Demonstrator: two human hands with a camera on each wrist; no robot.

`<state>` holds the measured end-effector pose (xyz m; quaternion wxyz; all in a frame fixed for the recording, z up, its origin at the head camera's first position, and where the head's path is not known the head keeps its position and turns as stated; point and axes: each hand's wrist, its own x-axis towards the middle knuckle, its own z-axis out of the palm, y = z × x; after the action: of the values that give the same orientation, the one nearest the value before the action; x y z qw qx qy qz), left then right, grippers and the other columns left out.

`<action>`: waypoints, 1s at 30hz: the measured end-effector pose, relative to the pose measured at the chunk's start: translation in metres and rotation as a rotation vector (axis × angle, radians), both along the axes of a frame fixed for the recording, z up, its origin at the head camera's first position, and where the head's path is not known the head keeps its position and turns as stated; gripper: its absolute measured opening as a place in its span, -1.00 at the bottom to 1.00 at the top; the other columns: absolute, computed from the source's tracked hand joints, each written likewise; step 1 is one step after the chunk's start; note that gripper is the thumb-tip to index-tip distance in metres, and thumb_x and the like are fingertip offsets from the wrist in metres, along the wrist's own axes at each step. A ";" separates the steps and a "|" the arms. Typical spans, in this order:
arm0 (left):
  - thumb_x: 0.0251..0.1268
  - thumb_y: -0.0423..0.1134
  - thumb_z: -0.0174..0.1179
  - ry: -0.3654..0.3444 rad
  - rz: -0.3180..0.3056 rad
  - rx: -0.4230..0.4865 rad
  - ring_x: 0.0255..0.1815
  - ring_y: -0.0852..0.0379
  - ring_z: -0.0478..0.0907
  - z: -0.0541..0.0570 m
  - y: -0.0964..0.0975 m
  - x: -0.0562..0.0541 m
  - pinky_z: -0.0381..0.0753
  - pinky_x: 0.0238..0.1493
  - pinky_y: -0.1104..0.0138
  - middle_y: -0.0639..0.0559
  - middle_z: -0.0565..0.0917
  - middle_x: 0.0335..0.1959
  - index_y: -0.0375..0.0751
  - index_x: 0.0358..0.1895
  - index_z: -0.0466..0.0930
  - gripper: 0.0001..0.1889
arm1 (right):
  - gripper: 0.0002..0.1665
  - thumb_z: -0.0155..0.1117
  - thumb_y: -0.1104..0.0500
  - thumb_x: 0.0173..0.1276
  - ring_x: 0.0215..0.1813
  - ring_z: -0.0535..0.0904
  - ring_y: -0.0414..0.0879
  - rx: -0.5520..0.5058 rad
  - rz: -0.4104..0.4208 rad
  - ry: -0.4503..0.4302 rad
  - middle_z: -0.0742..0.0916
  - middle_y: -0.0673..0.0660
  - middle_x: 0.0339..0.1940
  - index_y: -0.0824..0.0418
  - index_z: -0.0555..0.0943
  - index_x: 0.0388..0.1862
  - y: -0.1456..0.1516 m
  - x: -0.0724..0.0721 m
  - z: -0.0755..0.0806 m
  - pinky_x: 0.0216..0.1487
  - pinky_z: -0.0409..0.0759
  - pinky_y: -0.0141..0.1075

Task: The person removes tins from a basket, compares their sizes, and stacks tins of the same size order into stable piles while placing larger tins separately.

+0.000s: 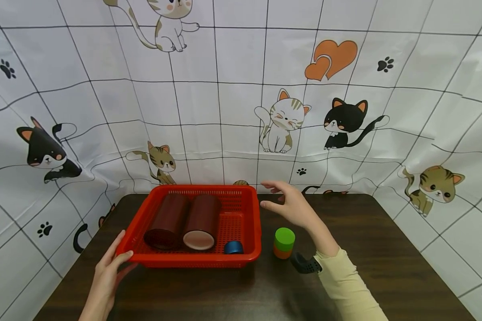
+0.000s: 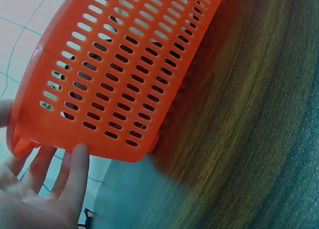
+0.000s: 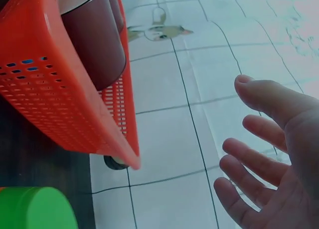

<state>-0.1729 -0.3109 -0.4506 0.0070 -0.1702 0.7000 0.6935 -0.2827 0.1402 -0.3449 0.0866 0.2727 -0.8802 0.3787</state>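
A red plastic basket [image 1: 247,257] with slotted walls stands on the table. Two dark brown cylinders [image 1: 204,218] lie side by side in it, the right one showing a pale round end. A small blue round object [image 1: 234,247] sits near the basket's front right corner. At the front left corner my left hand [image 1: 105,274] holds the rim; the left wrist view shows fingers [image 2: 79,161] against the outer wall. My right hand [image 1: 291,206] hovers beyond the basket's right side, fingers loosely bent and holding nothing. Below it stands a green-topped, orange-bottomed round container [image 1: 284,240].
The dark wooden table [image 1: 201,294] extends in front and to the right. A white sheet [image 1: 241,102] with grid lines and cartoon cats hangs behind the table and at both sides. A black band [image 1: 305,264] is on the right wrist.
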 end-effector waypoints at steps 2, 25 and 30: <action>0.50 0.02 0.07 0.003 -0.001 0.000 0.24 0.35 0.26 0.001 0.000 -0.001 0.60 -0.04 0.55 0.11 -0.21 0.66 0.55 0.53 -0.12 -0.29 | -0.36 0.39 0.03 0.32 0.23 0.54 0.03 0.025 0.017 -0.011 0.62 0.07 0.29 0.05 0.48 0.37 -0.006 -0.004 0.004 0.15 0.62 -0.03; 0.50 0.00 0.07 0.019 0.011 -0.001 0.08 0.51 0.30 0.002 0.002 0.000 0.60 -0.07 0.56 0.05 -0.16 0.66 0.50 0.55 -0.11 -0.28 | -0.23 0.43 0.04 0.27 0.37 0.47 0.12 0.375 0.288 -0.148 0.56 0.12 0.37 0.02 0.39 0.45 -0.062 -0.049 0.043 0.35 0.48 0.05; 0.51 -0.02 0.06 0.042 0.019 -0.008 0.06 0.54 0.33 0.001 0.002 0.001 0.60 -0.09 0.56 -0.01 -0.11 0.65 0.44 0.57 -0.09 -0.29 | -0.23 0.46 0.04 0.24 0.42 0.43 0.12 0.473 0.334 -0.164 0.55 0.09 0.39 0.00 0.42 0.42 -0.072 -0.057 0.040 0.41 0.41 0.05</action>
<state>-0.1715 -0.3088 -0.4497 -0.0152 -0.1623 0.7011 0.6942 -0.3395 0.0680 -0.3046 -0.1143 0.3949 -0.8910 0.1927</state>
